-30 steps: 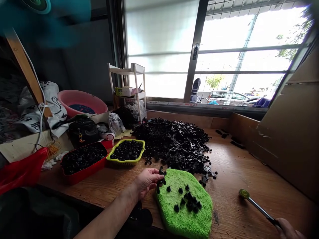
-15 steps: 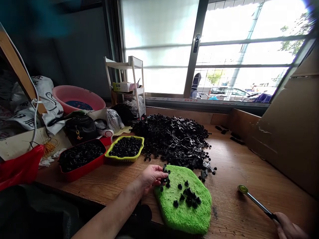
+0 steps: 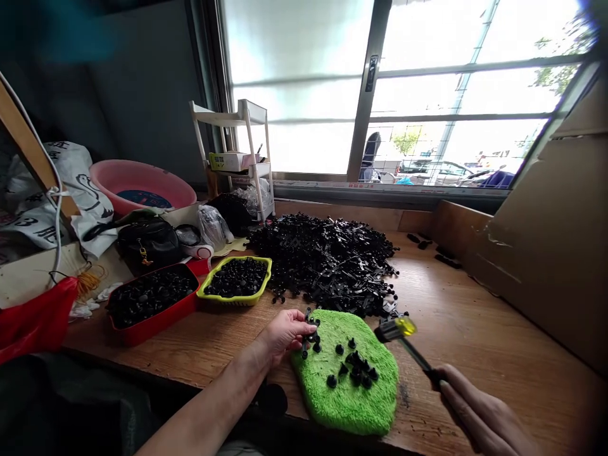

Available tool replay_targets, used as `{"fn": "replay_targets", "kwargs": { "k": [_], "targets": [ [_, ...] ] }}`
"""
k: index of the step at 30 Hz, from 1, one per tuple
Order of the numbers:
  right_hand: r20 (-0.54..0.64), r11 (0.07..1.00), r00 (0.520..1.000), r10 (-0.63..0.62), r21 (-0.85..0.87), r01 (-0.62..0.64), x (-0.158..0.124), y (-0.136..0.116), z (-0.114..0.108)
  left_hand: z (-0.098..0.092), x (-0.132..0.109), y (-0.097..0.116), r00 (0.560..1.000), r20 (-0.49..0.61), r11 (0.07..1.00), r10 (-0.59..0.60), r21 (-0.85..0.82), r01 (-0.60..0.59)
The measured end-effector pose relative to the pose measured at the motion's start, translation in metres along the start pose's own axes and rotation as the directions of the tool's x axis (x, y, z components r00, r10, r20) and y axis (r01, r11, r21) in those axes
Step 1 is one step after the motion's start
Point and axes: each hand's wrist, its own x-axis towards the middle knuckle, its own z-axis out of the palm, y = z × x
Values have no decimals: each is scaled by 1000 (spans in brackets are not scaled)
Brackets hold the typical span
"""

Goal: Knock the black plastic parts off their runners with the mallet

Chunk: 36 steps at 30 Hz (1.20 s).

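Observation:
My left hand [image 3: 287, 334] pinches a small black plastic part [image 3: 310, 334] at the left edge of a fuzzy green pad [image 3: 323, 402]. Several black round-headed pieces [image 3: 357, 370] with pointed tips lie on the pad. My right hand [image 3: 479, 408] is wrapped round the dark handle of a hammer [image 3: 418, 354]. Its head, black at one end and yellow at the other, is raised beside the pad's upper right side. A large heap of black plastic parts [image 3: 327, 259] spreads behind the pad.
A yellow basket [image 3: 237, 301] and a red tray [image 3: 156, 330], both filled with small black pieces, stand to the left. Behind them are a black bag [image 3: 152, 240], a pink basin [image 3: 111, 183] and a white shelf [image 3: 247, 114]. Cardboard [image 3: 546, 234] leans along the right side.
My right hand has lifted the hammer off the table and swung it left towards the pad. The left hand keeps its pinch on the black part. The view has shifted slightly.

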Motion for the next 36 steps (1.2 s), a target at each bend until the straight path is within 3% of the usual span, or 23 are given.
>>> {"fn": "replay_targets", "kwargs": {
  "k": [3,6,12,20,25,31,36],
  "targets": [
    [25,991,993,-119,64,117,20,-41,9,2,-1,0,1000,6,1000,18,5,-18],
    [42,982,981,-187,29,186,36,-61,26,3,-2,1,999,13,999,40,3,-40],
    [131,977,973,-190,-77,201,44,-61,51,3,-3,0,999,20,999,48,9,-48],
    [119,975,974,-193,-92,204,46,-75,45,1,1,-5,998,8,998,63,-11,-63],
    [-10,978,979,-202,-46,201,47,-77,42,1,3,-6,998,-1,998,62,-15,-62],
    [63,971,978,-196,-128,203,46,-78,41,2,4,-7,996,-17,996,89,-19,-89],
    [-34,971,973,-227,-88,223,48,-91,32,1,2,-9,992,-3,992,123,-18,-123]
  ]
}}
